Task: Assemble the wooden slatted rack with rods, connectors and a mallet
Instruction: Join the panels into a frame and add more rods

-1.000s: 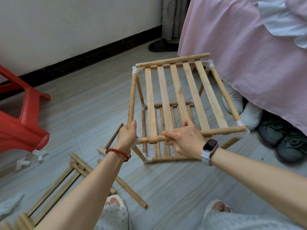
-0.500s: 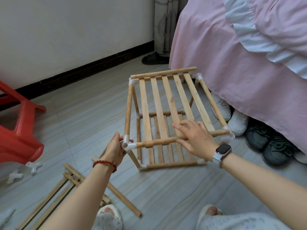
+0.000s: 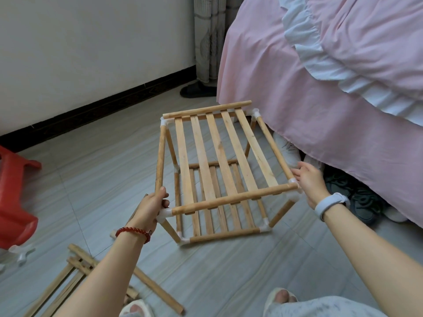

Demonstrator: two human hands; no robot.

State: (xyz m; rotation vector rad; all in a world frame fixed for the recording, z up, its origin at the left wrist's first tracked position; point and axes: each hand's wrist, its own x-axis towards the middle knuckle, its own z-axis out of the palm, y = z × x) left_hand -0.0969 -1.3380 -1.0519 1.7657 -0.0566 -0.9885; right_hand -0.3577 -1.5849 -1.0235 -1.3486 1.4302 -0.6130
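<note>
Red plastic stool (image 3: 13,202) left; pink bedspread (image 3: 320,110) over shoes (image 3: 364,202) right.

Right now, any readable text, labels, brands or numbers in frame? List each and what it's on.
None readable.
Pale band of the watch on the right wrist: face turned away, no display shown.
Two-tier wooden slatted rack, white plastic corner connectors, red plastic stool: no markings visible.

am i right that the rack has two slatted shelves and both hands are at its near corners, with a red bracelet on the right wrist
Almost. In the head view the red bracelet is on the left wrist; the right wrist has a pale band. The rack does have two slatted shelves, with the left hand and right hand at its near corners.
</note>
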